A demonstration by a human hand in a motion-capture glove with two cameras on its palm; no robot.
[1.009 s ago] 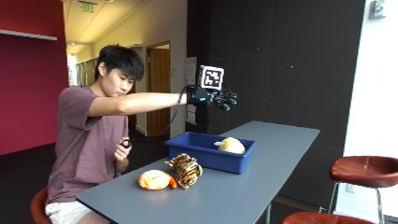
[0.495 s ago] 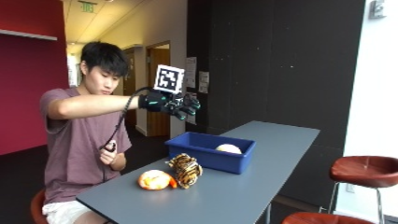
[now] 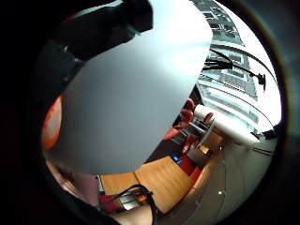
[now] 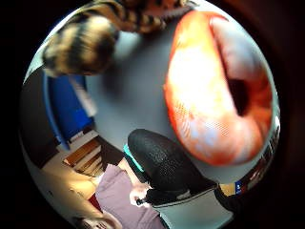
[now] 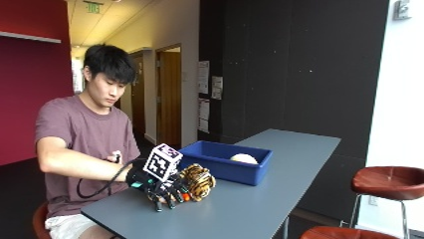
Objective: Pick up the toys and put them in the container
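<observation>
My gloved right hand (image 5: 159,185) is low over the near end of the grey table (image 5: 265,199), fingers spread and pointing down over an orange plush toy (image 5: 186,197) that it mostly hides. The thumb side palm view shows that orange toy (image 4: 214,90) large and close, with the gloved thumb (image 4: 162,167) still apart from it. A striped tiger plush (image 5: 199,181) lies right beside the hand, also seen as the tiger plush (image 4: 90,43). Behind it stands the blue container (image 5: 228,167) holding a cream toy (image 5: 243,158).
The table's far half stretches away bare towards the dark wall. Red stools (image 5: 391,181) stand on the right side of the table. The person's bare left hand (image 5: 116,157) is held near the chest.
The hand has come down from shoulder height, above the container, to the near end of the table, right over the orange toy. The toys and container have not moved.
</observation>
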